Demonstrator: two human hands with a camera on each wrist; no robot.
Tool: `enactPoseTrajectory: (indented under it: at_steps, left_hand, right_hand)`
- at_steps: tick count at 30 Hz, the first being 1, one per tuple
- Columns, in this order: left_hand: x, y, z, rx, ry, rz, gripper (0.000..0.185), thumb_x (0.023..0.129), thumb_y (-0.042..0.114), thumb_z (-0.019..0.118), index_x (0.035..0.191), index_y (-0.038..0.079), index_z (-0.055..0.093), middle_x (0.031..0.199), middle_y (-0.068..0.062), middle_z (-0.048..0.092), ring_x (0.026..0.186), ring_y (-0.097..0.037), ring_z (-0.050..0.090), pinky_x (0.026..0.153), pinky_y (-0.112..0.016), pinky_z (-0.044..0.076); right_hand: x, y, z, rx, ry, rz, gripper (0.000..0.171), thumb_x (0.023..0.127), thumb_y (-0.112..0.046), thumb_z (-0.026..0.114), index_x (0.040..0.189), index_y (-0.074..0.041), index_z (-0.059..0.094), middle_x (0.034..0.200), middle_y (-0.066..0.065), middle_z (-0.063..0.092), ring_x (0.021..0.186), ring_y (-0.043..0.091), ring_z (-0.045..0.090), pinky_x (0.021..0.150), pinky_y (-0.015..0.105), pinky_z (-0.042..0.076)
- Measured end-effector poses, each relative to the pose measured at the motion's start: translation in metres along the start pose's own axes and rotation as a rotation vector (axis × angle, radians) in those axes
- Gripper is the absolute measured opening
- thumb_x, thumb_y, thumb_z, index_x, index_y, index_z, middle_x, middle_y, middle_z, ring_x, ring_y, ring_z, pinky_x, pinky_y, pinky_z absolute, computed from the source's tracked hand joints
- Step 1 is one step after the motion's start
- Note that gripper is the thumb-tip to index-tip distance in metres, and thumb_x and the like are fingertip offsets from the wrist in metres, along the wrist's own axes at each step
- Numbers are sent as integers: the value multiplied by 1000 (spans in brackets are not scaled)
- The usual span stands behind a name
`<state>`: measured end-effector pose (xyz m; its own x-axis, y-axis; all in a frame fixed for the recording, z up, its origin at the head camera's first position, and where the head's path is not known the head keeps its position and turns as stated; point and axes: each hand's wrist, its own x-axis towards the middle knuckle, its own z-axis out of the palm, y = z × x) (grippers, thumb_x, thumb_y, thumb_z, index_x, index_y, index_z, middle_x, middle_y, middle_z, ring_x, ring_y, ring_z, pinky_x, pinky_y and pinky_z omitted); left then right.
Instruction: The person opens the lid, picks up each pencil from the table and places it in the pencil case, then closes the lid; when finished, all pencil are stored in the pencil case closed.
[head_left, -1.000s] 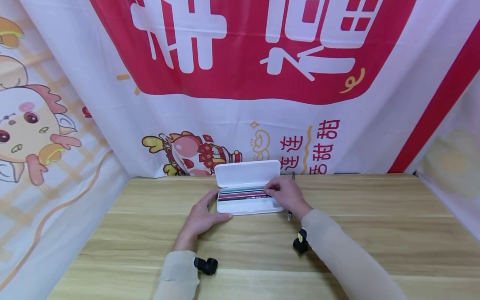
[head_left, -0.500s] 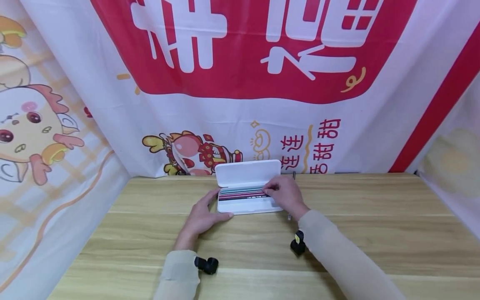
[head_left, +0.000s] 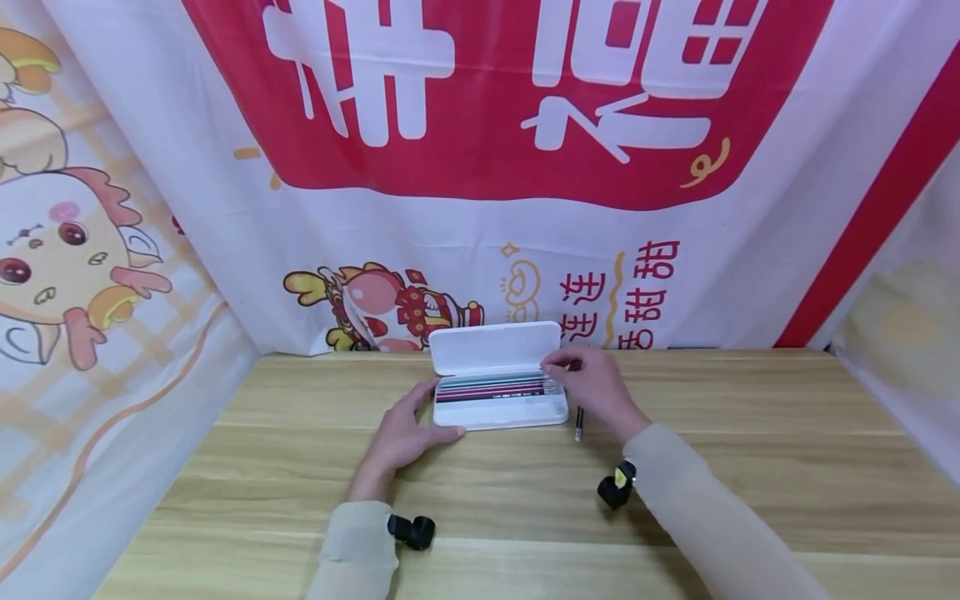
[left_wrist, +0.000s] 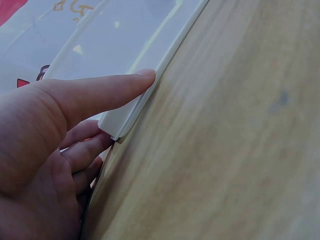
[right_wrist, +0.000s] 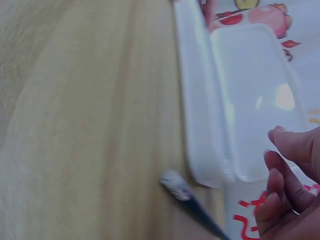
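Both hands flank our open white pencil case (head_left: 498,408) on the table (head_left: 750,467): left hand (head_left: 397,437) spread flat, thumb pressing its front corner; right hand (head_left: 596,387) apparently pinching pencil ends (head_left: 551,385). Our right wrist view shows a loose pencil (right_wrist: 192,205), blurred, beside the case.

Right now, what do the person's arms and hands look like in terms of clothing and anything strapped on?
Both hands, the left hand and the right hand, are bare, with no gloves or rings visible. Each arm wears a long, plain beige sleeve reaching the wrist. A small black camera sits at the left wrist; the one at the right wrist is black with a yellow mark.
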<state>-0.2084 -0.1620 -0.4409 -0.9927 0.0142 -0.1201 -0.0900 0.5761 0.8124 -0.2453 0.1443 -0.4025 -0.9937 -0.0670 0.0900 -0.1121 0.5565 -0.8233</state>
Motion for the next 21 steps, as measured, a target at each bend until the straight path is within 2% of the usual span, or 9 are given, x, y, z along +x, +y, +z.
enactPoseTrajectory:
  at_steps: [5, 10, 15, 21]
  left_hand:
    - [0, 0, 0, 3, 2, -5, 96, 84, 39, 93, 165, 27, 44, 176, -10, 35, 166, -41, 24, 132, -69, 24]
    - [0, 0, 0, 2, 4, -10, 94, 84, 38, 93, 165, 28, 45, 176, -9, 35, 166, -41, 24, 132, -69, 24]
    - [0, -1, 0, -3, 1, -4, 94, 84, 36, 93, 165, 26, 45, 176, -11, 36, 166, -41, 24, 132, -69, 24]
    - [0, 0, 2, -10, -4, -2, 94, 85, 37, 93, 165, 26, 44, 176, -10, 36, 166, -41, 24, 132, -69, 23]
  right_hand:
    - [-11, -8, -25, 30, 38, 62, 19, 104, -29, 72, 119, -17, 79, 120, 7, 75, 110, 26, 66, 92, 36, 57]
    - [-23, -8, -42, 61, 44, 117, 27, 105, -34, 72, 124, -16, 75, 119, 9, 73, 107, 29, 68, 90, 40, 61]
    - [-34, -2, -50, 110, 23, 137, 31, 104, -35, 74, 123, -10, 74, 113, 14, 76, 99, 32, 74, 87, 44, 67]
    - [-43, 10, -53, 125, 11, 146, 32, 103, -33, 75, 124, -8, 74, 111, 17, 76, 92, 27, 75, 83, 42, 67]
